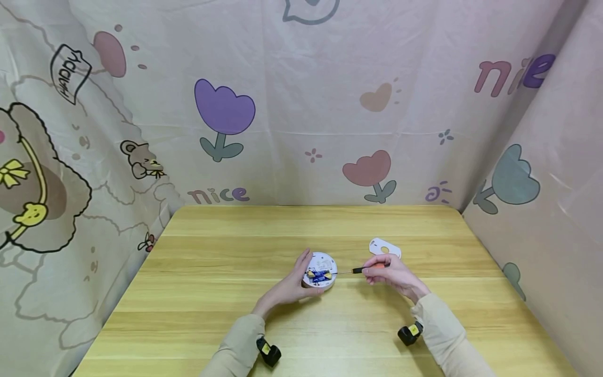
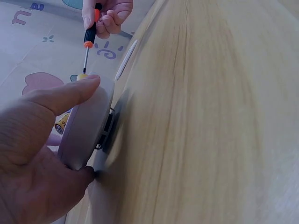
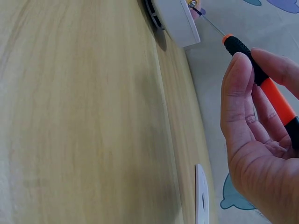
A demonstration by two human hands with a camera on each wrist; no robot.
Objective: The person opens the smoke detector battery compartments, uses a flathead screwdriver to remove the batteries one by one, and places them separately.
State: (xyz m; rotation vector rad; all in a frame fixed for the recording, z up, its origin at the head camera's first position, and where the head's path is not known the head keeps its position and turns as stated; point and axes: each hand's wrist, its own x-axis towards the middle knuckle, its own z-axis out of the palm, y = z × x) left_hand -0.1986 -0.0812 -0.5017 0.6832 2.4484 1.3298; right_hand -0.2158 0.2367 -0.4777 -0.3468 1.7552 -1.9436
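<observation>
My left hand grips a round white device from its left side, thumb at the near rim and fingers round the far one. Blue and yellow batteries lie in its upturned face. In the left wrist view the device's pale side wall stands on edge, with dark slotted parts beneath. With thumb and fingertips my right hand pinches a black and orange screwdriver. Its thin shaft points left, and the tip is right at the end of a battery in the right wrist view.
A flat white plate with a round hole lies on the wooden table just beyond my right hand. Black wrist cameras hang under both sleeves. Patterned cloth encloses the table at the back and both sides.
</observation>
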